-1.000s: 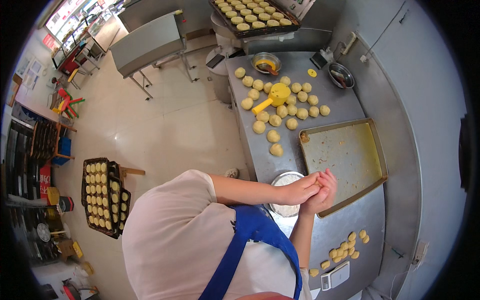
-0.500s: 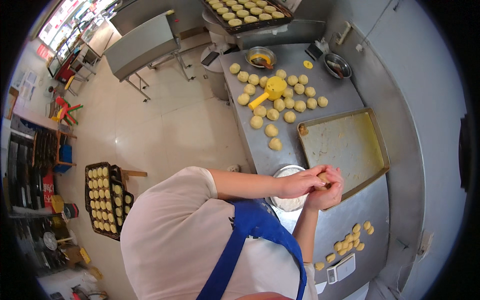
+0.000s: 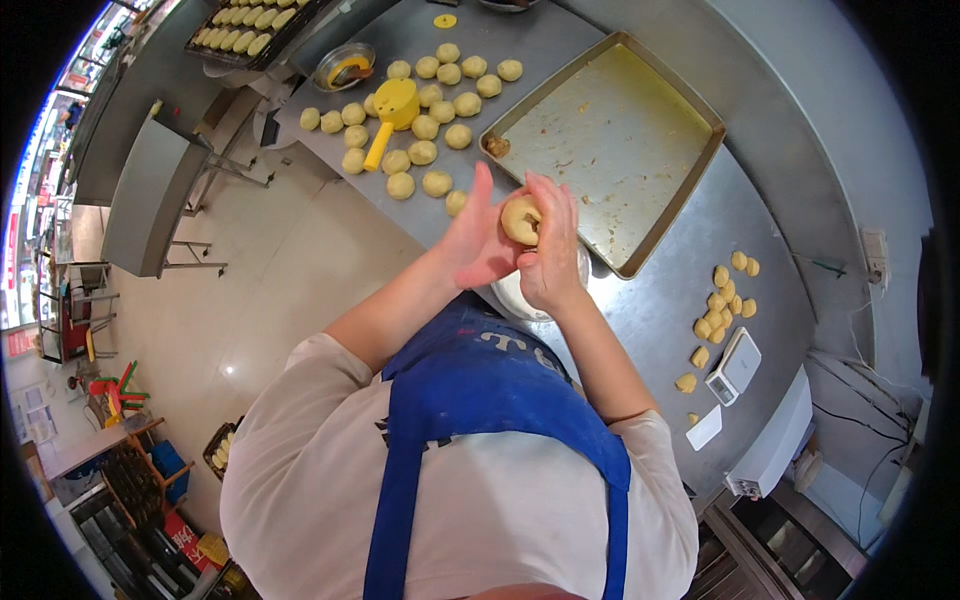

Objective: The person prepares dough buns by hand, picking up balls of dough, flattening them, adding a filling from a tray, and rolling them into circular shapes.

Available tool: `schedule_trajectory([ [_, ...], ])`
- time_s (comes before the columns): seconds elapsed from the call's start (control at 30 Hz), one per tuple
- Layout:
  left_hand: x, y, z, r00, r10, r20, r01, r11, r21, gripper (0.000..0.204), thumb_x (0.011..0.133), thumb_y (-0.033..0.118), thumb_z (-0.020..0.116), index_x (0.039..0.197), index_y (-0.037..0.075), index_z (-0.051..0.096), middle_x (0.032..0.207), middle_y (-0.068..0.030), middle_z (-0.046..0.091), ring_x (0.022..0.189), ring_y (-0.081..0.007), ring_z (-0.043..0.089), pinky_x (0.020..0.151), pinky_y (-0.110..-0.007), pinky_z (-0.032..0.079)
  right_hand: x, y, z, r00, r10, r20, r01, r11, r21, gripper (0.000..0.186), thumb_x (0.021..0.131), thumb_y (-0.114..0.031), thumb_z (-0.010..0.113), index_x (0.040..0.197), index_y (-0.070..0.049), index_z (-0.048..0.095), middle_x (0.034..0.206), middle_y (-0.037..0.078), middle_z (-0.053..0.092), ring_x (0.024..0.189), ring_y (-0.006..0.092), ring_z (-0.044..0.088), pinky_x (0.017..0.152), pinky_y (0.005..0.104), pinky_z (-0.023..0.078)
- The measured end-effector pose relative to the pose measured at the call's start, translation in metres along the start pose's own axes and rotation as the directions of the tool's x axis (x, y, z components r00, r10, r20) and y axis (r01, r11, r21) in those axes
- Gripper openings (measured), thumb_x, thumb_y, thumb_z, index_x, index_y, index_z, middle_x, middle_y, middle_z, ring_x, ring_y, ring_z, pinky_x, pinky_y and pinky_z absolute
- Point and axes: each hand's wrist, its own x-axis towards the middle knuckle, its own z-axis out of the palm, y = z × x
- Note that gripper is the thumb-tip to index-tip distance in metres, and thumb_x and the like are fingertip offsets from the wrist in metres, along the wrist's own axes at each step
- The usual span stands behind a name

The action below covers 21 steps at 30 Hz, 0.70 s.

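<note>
A ball of pale yellow dough (image 3: 519, 221) sits between my hands, with a darker hollow on its right side. My right hand (image 3: 553, 240) is curled about it, fingers on the far side and thumb below. Against the ball's left side, my left hand (image 3: 478, 238) is open with its thumb sticking up; some of its fingers are hidden. Partly covered by my hands is a round metal bowl (image 3: 583, 268) of white powder. Just beyond lies a large, shallow metal baking tray (image 3: 628, 270) with an oily, crumb-specked bottom.
Several dough balls (image 3: 437, 183) and a yellow handled tool (image 3: 397, 104) lie at the far left of the steel table. A metal bowl (image 3: 345, 64) stands behind them. At right are small dough pieces (image 3: 714, 318) and a white scale (image 3: 738, 362). A filled tray (image 3: 262, 50) is at upper left.
My hands have drawn apart from being clasped around the dough, so the ball and its hollow show. The whole view has swung round, shifting the table's things leftward and upward.
</note>
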Motion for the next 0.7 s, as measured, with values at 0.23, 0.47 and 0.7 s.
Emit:
schedule_trajectory([
  [0.23,0.009,0.0,-0.015,0.869,0.104,-0.485,-0.046,0.99,0.13,0.029,0.103,0.034,0.037,0.116,0.015,0.054,0.116,-0.0027,0.06,0.103,-0.0128,0.061,0.083,-0.028,0.053,0.0,0.041,0.023,0.96,-0.216,0.179,0.258,0.929,-0.265,0.037,0.088,-0.028,0.059,0.122,-0.012,0.061,0.126,0.005,0.061,0.127,0.0266,0.048,0.112,0.0514,0.016],
  [0.47,0.02,0.043,-0.059,0.954,-0.068,-0.291,0.005,0.977,-0.213,0.027,0.101,0.032,0.041,0.11,0.014,0.058,0.104,-0.0003,0.064,0.094,-0.0134,0.063,0.079,-0.029,0.055,0.024,0.059,0.043,0.993,0.014,0.119,-0.011,1.0,-0.03,0.032,0.084,-0.014,0.056,0.113,-0.01,0.067,0.142,0.02,0.043,0.126,0.0368,0.045,0.104,0.0462,0.035],
  [0.7,0.048,0.067,-0.103,0.88,-0.233,-0.413,0.189,0.971,-0.146,0.029,0.1,0.036,0.045,0.104,0.012,0.06,0.1,-0.0012,0.064,0.091,-0.0158,0.064,0.077,-0.034,0.055,0.016,0.088,0.081,0.941,0.336,0.03,-0.337,0.941,0.038,0.036,0.086,-0.014,0.055,0.12,-0.011,0.065,0.143,0.02,0.041,0.124,0.0349,0.046,0.104,0.0431,0.036],
])
